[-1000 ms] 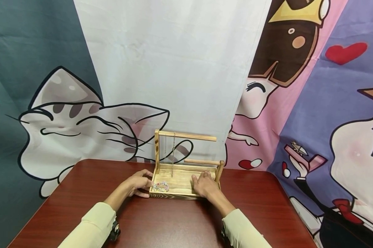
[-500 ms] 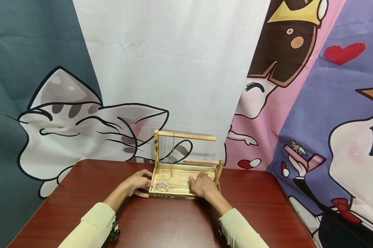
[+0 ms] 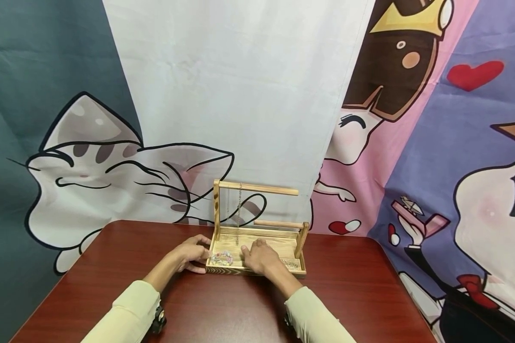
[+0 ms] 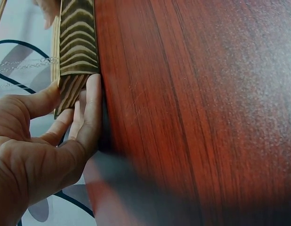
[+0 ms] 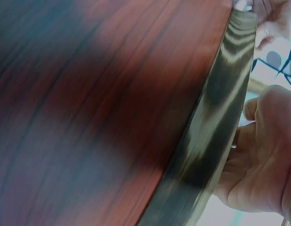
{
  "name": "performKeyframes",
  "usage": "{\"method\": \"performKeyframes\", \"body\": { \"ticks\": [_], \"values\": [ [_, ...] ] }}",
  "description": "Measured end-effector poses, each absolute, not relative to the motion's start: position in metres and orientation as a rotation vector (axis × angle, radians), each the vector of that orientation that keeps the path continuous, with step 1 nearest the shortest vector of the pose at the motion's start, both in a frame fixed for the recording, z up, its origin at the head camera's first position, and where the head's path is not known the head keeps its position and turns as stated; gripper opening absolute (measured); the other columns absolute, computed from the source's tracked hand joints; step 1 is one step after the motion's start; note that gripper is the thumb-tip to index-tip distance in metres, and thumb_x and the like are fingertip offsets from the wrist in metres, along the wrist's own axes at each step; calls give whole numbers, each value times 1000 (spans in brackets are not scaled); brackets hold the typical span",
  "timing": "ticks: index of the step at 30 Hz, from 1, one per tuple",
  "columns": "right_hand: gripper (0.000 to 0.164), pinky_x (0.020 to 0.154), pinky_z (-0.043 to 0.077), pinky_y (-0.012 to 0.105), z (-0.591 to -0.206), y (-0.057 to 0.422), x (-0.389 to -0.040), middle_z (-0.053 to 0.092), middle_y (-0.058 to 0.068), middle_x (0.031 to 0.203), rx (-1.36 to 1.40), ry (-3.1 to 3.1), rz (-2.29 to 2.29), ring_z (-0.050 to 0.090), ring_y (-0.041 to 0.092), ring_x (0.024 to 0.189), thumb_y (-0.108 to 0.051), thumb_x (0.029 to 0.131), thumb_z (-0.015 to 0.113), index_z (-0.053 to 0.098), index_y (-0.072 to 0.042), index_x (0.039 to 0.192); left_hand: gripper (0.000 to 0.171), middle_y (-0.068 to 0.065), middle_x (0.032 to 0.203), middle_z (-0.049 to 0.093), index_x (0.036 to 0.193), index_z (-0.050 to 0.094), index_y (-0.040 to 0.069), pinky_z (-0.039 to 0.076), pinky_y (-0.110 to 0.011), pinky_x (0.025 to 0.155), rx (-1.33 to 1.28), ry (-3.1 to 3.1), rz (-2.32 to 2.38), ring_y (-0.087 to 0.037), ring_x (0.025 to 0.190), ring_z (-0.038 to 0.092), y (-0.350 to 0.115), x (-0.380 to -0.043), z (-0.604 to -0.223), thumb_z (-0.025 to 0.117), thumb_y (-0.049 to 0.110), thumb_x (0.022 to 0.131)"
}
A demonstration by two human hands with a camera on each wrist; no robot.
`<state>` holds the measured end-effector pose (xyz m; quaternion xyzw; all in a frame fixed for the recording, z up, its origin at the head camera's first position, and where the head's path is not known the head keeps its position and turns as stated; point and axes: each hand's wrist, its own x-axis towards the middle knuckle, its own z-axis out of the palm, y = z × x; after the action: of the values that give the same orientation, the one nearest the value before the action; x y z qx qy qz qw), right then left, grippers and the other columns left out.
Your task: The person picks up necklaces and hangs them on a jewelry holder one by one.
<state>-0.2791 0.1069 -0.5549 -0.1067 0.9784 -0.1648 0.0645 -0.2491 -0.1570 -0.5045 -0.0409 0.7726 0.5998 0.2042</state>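
Observation:
On the table stands a wooden jewelry stand (image 3: 257, 271), a shallow tray with a tall and a low hanging bar. My left hand (image 3: 192, 255) grips its left end, thumb at the rim and fingers along the end wall (image 4: 72, 92). A pastel beaded bracelet (image 3: 222, 258) lies in the tray's front left corner. My right hand (image 3: 262, 258) is over the middle of the tray, fingertips down toward its floor; in the right wrist view the front wall (image 5: 206, 108) partly hides the fingers. A small heap of fine chain (image 3: 290, 264) lies at the tray's right end.
Thin chain necklaces (image 3: 239, 214) hang from the upper bar (image 3: 266, 188). The lower bar (image 3: 279, 223) juts leftward from the right post (image 3: 302, 240). A red-brown table (image 3: 223, 309) carries the stand, and a printed cartoon curtain (image 3: 249, 95) hangs behind.
My right hand has moved left from the tray's right end to its middle, uncovering the small chain heap there. My left hand stays at the left end.

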Motion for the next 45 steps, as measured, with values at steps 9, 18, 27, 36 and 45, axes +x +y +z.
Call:
{"method": "performKeyframes", "body": {
  "ticks": [9,18,27,36,45],
  "values": [
    [82,135,45,59,-562,91,-276,47,30,173,-343,2980,-459,47,49,161,-56,119,31,48,11,163,49,-22,116,72,148,50,-2,74,-45,74,-114,2146,1675,-29,98,75,-156,-247,-504,66,-3,101],
    [57,118,56,70,-525,102,-257,61,29,160,-549,2947,-670,62,54,145,-42,121,39,65,1,148,47,-23,119,73,148,49,-2,74,-44,74,-115,2143,1679,-28,96,75,-157,-247,-503,64,-3,103],
    [43,109,64,63,-524,123,-261,77,22,142,-568,3013,-821,75,44,130,-24,116,56,68,-1,150,47,-23,120,72,148,49,-2,74,-44,75,-120,2144,1679,-28,96,74,-157,-248,-503,64,-3,103],
    [26,87,69,60,-557,151,-295,86,13,120,-720,3167,-815,82,36,110,-17,108,66,81,-9,128,48,-25,122,71,148,49,-2,74,-46,76,-112,2148,1672,-30,99,74,-158,-249,-504,63,-4,102],
    [15,93,71,50,-601,158,-335,87,0,114,-648,3214,-812,83,27,109,-29,106,76,86,-20,112,50,-25,123,71,149,48,-3,74,-47,77,-96,2146,1674,-30,99,75,-158,-249,-503,64,-3,102]
  ]
}}
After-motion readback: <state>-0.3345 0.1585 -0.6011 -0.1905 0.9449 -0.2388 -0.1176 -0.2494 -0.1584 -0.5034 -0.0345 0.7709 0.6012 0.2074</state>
